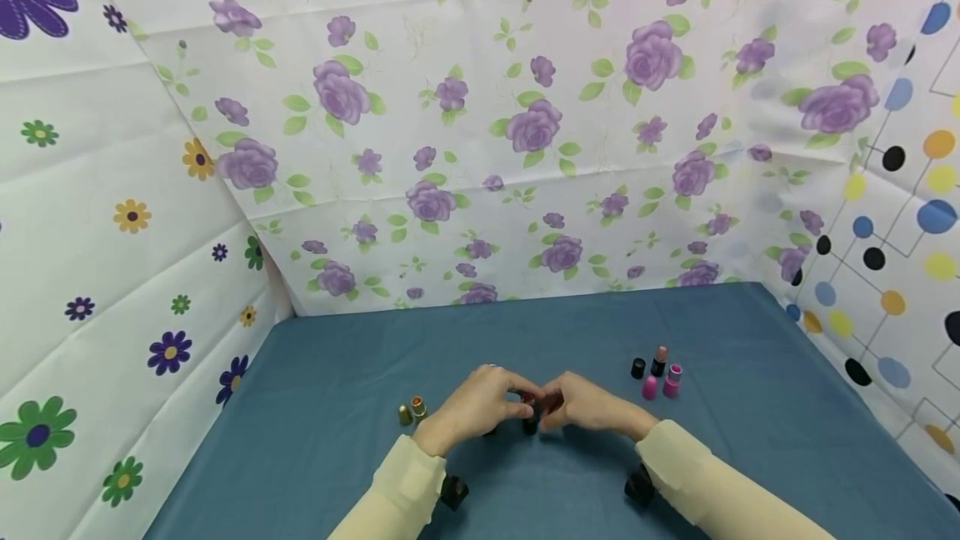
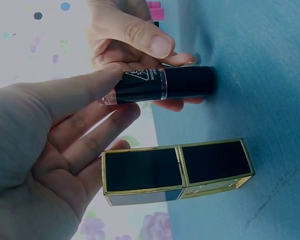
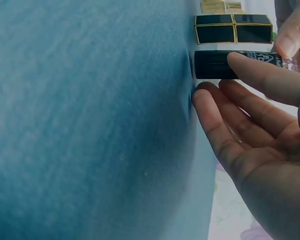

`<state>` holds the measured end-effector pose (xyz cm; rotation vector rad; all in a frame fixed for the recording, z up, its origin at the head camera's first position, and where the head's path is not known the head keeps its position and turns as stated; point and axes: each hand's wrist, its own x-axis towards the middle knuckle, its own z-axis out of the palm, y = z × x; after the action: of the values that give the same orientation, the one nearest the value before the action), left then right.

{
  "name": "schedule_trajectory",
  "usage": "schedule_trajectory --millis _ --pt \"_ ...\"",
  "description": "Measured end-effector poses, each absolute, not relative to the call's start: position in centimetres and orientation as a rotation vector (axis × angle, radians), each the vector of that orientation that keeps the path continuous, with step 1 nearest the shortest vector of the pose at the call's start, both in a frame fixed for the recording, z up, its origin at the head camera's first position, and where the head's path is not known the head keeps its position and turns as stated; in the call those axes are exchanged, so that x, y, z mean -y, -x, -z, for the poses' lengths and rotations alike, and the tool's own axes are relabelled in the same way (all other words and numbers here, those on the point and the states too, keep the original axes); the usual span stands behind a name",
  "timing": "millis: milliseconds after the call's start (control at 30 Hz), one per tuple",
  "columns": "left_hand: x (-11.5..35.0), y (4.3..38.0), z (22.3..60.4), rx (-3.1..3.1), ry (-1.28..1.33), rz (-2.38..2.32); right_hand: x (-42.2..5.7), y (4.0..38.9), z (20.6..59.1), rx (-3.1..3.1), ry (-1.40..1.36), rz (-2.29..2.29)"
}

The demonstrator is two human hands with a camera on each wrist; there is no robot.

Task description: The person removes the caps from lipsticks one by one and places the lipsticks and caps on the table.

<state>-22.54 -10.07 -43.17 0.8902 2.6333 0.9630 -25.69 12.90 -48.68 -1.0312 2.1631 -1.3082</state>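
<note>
Two hands meet above the blue table [image 1: 337, 365] in the head view, with a black lipstick tube [image 1: 530, 422] upright between them. The left hand [image 1: 482, 400] reaches in from one side and the right hand [image 1: 583, 402] from the other. Beyond the left wrist stand a gold cap [image 1: 405, 415] and an open gold lipstick [image 1: 418, 407]. Past the right hand are a black cap [image 1: 637, 368], a nude lipstick [image 1: 659, 362], a pink cap [image 1: 649, 387] and a pink lipstick [image 1: 672, 380].

From the left wrist, the left hand pinches the tube's clear upper end between thumb and fingers. A gold-edged black case [image 2: 145, 170] stands upright near the tube. The right hand's thumb shows apart from the tube, its fingers behind.

From the right wrist, the right hand's fingers are loose and spread, its thumb overlapping the tube; whether they touch it, I cannot tell.
</note>
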Motion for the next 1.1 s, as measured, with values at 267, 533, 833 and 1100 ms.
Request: schedule_trajectory --millis 267,533,833,1100 --pt "10.3 22.7 42.6 -2.643 -0.873 -1.033 -13.2 25.9 49.2 -2.044 0.897 1.443" --pt "10.3 22.9 42.2 -2.583 -0.852 -1.157 -13.2 25.9 49.4 -1.929 0.75 1.573" --pt "10.3 23.5 42.6 -2.439 -0.775 -1.487 -13.3 25.6 49.1 -1.663 0.685 1.754" --pt "9.9 23.6 42.6 -2.344 -0.619 -1.735 -13.0 25.7 48.8 -1.705 0.597 1.833"
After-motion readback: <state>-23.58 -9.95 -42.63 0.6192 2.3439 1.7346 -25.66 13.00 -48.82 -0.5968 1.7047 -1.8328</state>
